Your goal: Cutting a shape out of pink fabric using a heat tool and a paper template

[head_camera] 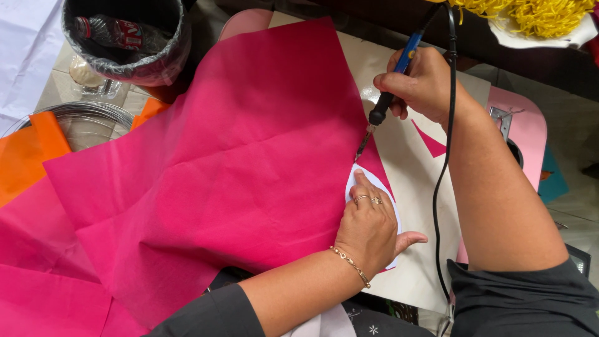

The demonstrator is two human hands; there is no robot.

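Note:
A large sheet of bright pink fabric (237,156) lies spread over a pale board (412,181). My left hand (369,226) presses flat on a white oval template (374,184) at the fabric's right edge. My right hand (419,84) grips a pen-shaped hot cutting tool with a blue and black handle (392,84). Its metal tip (363,147) touches the fabric just above the template. A black cord (444,162) runs from the tool down past my right forearm.
A small pink offcut (432,145) lies on the board right of the tool. Orange fabric (28,153) and a metal bowl (93,115) sit at the left. A bin lined with plastic (128,37) holds a bottle. A pink table edge (527,134) shows at right.

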